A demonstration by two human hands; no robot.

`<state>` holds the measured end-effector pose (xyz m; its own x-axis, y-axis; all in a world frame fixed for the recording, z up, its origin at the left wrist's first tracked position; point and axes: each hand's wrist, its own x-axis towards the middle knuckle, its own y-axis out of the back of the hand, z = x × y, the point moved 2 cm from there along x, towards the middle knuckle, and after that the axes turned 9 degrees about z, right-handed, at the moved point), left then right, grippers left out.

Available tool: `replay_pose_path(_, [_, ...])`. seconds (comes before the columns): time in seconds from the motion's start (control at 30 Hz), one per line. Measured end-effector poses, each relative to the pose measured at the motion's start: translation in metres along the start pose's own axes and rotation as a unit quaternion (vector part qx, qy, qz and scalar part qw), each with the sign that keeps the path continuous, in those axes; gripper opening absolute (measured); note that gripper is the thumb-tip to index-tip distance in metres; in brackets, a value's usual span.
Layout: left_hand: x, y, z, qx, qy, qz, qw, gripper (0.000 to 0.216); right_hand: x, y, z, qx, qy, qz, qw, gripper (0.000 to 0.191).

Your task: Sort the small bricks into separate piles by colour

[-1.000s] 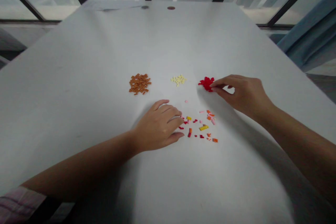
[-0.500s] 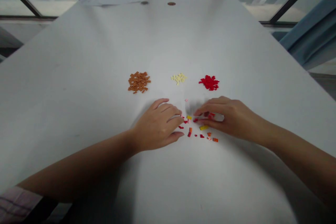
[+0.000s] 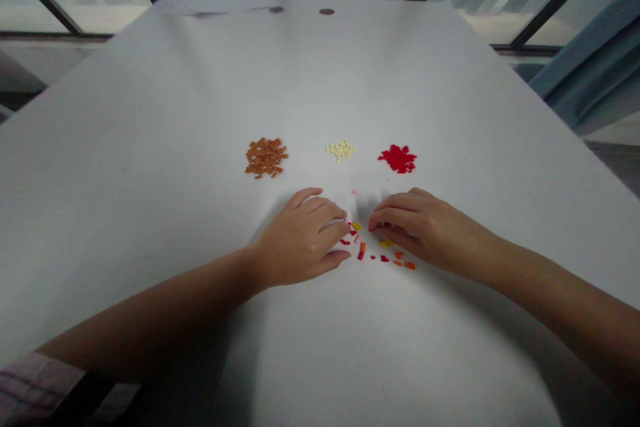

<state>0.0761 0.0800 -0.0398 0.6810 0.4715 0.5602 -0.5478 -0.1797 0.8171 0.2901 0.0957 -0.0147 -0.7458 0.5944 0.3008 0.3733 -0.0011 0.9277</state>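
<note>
My left hand [image 3: 303, 240] rests on the table with its fingers spread, beside a loose scatter of small toy building bricks. Near its fingertips are a yellow brick [image 3: 357, 226], a pink brick [image 3: 357, 239] and an orange-and-red brick [image 3: 362, 251]. My right hand [image 3: 417, 223] reaches in from the other side, thumb and fingers pinched together. A bit of red shows at their tips, apparently a small red brick mostly hidden by the fingers. Under that hand lies a yellow brick [image 3: 385, 243], partly covered. Closer to me are a dark red brick [image 3: 384, 258] and an orange brick [image 3: 410, 265].
Beyond the hands, three piles lie on the white table [image 3: 320, 80]: brown bricks [image 3: 266, 157] on the left, pale yellow pieces [image 3: 341, 150] in the middle, red bricks [image 3: 399, 159] on the right. A single pink piece [image 3: 355, 191] lies between the hands and piles.
My right hand has shifted slightly left and its fingers have closed together, hiding red pieces that showed beneath it. The yellow and pink bricks between the hands have moved a little. My left hand stays put.
</note>
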Motion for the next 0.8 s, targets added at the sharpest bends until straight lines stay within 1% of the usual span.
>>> replay_pose_path(0.2, [0.000, 0.001, 0.000, -0.004, -0.004, 0.012, 1.000, 0.025, 0.000, -0.005, -0.001, -0.010, 0.008, 0.007, 1.000, 0.025])
replay_pose_path(0.3, [0.000, 0.001, 0.000, -0.001, -0.002, 0.008, 1.000, 0.024, 0.001, -0.004, 0.002, -0.001, -0.011, 0.002, 1.000, 0.023])
replay_pose_path(0.37, [0.000, 0.001, 0.000, -0.003, -0.001, 0.007, 1.000, 0.023, 0.001, 0.001, 0.009, -0.002, -0.033, 0.018, 0.999, 0.021])
replay_pose_path(0.5, [-0.001, 0.000, -0.001, -0.007, 0.001, 0.004, 1.000, 0.021, 0.002, 0.018, 0.039, -0.055, -0.112, 0.084, 0.989, 0.021])
replay_pose_path(0.53, [-0.001, 0.000, -0.001, -0.005, 0.002, 0.002, 1.000, 0.021, 0.002, 0.020, 0.049, -0.071, -0.144, 0.079, 0.984, 0.021])
replay_pose_path(0.57, [-0.001, 0.000, -0.001, -0.005, 0.004, 0.000, 1.000, 0.022, 0.002, 0.024, 0.058, -0.088, -0.169, 0.117, 0.975, 0.019])
replay_pose_path(0.6, [-0.001, 0.000, -0.001, -0.004, 0.004, -0.002, 1.000, 0.023, 0.002, 0.025, 0.068, -0.091, -0.193, 0.128, 0.969, 0.017])
replay_pose_path(0.7, [0.000, 0.000, -0.001, -0.004, 0.007, -0.006, 1.000, 0.024, 0.002, 0.024, 0.089, -0.088, -0.237, 0.140, 0.957, 0.013])
replay_pose_path(0.8, [0.000, 0.000, -0.001, -0.004, 0.006, -0.003, 1.000, 0.023, 0.002, 0.020, 0.098, -0.080, -0.253, 0.137, 0.954, 0.013])
